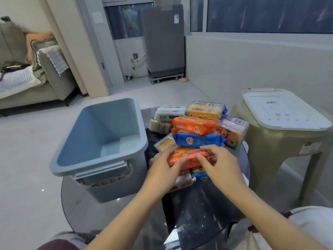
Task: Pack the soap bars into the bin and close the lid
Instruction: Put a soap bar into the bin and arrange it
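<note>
1. We see a round glass bench (207, 210) with a blue bin (100, 141) on its left part, open at the top and with nothing visible inside.
2. Just right of the bin lies a heap of wrapped soap bars (196, 130): an orange pack (193, 125) near the top, a blue pack (198, 139) right under it, white and yellow ones behind and to the sides.
3. Our left hand (162, 170) and right hand (219, 163) both grip one orange bar (189, 156) at the near edge of the heap. The left hand's fingers curl round its left end, with the thumb on top; the right hand's fingers wrap over its right end.
4. That bar lies on the heap, on other packs, and below the blue pack.
5. The bin's handle (108, 177) faces us, near the left hand but apart from it.
6. The white lid (284, 109) lies flat on a beige stool (266, 152), right of the bench and well apart from the bin.
7. Beyond, a grey sofa (36, 78) stands at the far left, and a tall grey cabinet (164, 42) stands by the window.
</note>
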Demonstrator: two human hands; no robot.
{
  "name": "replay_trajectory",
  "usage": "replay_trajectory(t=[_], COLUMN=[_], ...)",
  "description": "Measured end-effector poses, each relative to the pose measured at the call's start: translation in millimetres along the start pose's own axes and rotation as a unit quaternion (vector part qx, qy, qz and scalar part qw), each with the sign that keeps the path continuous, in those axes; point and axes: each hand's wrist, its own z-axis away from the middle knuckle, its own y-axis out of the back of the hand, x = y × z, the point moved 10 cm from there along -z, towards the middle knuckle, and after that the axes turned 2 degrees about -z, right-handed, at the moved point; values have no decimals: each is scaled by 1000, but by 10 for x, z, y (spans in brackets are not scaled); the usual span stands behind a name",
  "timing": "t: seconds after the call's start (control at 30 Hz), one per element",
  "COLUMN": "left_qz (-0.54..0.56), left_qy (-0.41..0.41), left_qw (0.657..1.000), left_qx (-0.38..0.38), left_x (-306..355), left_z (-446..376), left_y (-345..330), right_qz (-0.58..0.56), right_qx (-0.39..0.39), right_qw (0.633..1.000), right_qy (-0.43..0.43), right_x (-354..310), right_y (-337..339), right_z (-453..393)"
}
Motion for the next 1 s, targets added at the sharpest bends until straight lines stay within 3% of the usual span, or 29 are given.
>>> replay_trajectory(t=[0.33,0.53,0.67,0.8,1.0], left_qz=[57,68,108,143,231], left_qy=[-16,-12,-31,-88,-84], left_qw=[995,997,993,986,969], left_qx=[75,36,27,20,-1], left_x=[79,60,91,291,530], left_z=[356,411,465,437,110], left_y=[205,143,176,312,290], right_qz=[-110,-79,-119,-136,-123], right_qx=[-1,-15,-16,30,76], right_qw=[993,996,992,990,989], right_qy=[-31,-26,-47,-13,-1], right_x=[80,60,86,-72,-210], right_y=[130,112,163,380,532], right_z=[251,352,434,403,199])
